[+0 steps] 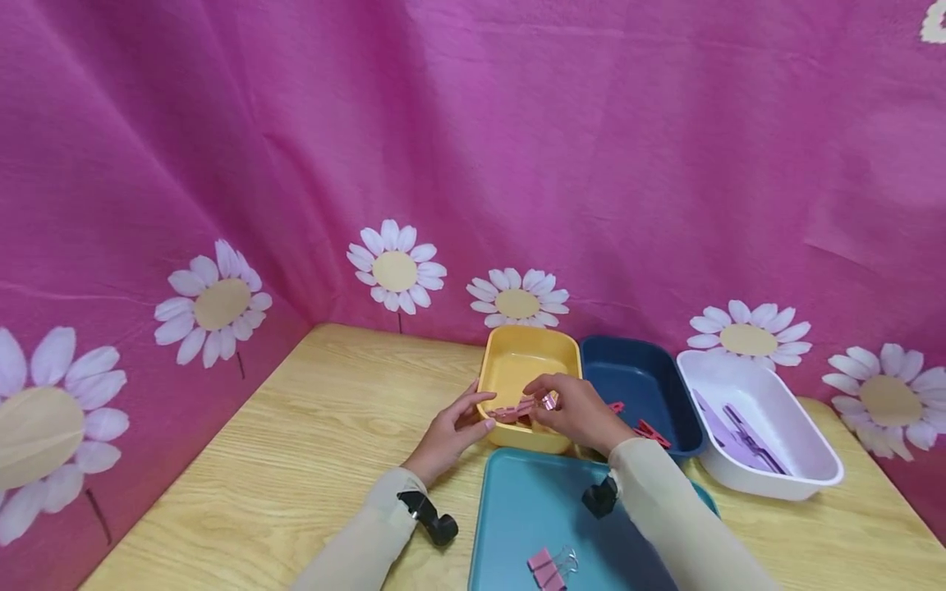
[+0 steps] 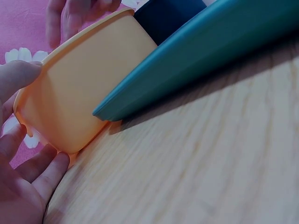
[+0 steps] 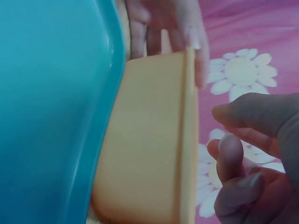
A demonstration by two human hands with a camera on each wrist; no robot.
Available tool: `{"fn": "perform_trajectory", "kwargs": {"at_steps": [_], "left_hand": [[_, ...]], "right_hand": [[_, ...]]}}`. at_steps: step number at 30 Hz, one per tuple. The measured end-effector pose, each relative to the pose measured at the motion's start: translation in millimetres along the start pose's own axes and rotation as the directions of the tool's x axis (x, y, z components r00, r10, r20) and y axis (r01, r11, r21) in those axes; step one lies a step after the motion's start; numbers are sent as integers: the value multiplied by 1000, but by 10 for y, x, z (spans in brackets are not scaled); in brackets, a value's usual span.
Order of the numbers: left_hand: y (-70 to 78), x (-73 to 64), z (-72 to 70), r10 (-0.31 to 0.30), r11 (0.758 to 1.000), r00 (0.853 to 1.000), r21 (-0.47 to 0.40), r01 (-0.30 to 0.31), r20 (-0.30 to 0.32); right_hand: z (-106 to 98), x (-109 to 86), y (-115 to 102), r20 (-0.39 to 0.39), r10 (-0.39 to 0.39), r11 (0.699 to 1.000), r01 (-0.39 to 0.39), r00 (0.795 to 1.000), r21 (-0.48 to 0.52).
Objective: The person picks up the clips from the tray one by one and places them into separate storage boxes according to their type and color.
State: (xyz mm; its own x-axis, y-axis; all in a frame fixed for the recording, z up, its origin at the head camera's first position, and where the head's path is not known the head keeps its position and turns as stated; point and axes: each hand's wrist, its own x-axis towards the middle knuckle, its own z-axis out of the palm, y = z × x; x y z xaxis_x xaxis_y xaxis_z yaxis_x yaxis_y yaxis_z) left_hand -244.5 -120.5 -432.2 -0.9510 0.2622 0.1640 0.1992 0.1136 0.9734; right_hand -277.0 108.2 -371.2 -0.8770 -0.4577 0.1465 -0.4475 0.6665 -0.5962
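Note:
At the back of the table, a yellow bin [image 1: 526,442] holds several pink clips [image 1: 510,413] near its front end. My left hand [image 1: 449,435] touches the bin's front left corner, thumb near the rim and fingers spread along the outer wall. My right hand [image 1: 572,408] is above the bin's front right side, fingers bent. In the right wrist view, the right thumb and fingertips [image 3: 231,148] stand apart with nothing visible between them; the wall hides the bin's inside there. On the teal tray [image 1: 547,501] lies a pink binder clip [image 1: 548,568] with wire handles.
Right of the yellow bin stands a navy bin [image 1: 628,357] with red clips [image 1: 654,433]. Beyond it, a white bin [image 1: 820,460] contains purple utensils [image 1: 746,439]. A pink curtain with daisies [image 1: 591,164] hangs behind the wooden table [image 1: 310,460].

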Motion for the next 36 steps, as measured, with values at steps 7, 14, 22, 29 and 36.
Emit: {"fn": "perform_trajectory", "kwargs": {"at_steps": [7, 14, 22, 29, 36], "left_hand": [[13, -14, -15, 6, 1000, 1000, 0, -6, -8], [0, 16, 17, -7, 1000, 1000, 1, 7, -1], [24, 36, 26, -14, 1000, 1000, 1, 14, -9], [46, 11, 12, -19, 1000, 999, 8, 19, -27], [-35, 37, 18, -1, 1000, 1000, 6, 1, -25]], "right_hand": [[-126, -339, -89, -30, -19, 999, 20, 999, 41], [-203, -792, -171, 30, -49, 994, 45, 998, 96], [-200, -1044, -136, 129, -116, 990, 104, 985, 95], [-188, -1126, -83, 192, -124, 988, 102, 974, 118], [-168, -1137, -135, 282, -93, 989, 56, 955, 137]]}}
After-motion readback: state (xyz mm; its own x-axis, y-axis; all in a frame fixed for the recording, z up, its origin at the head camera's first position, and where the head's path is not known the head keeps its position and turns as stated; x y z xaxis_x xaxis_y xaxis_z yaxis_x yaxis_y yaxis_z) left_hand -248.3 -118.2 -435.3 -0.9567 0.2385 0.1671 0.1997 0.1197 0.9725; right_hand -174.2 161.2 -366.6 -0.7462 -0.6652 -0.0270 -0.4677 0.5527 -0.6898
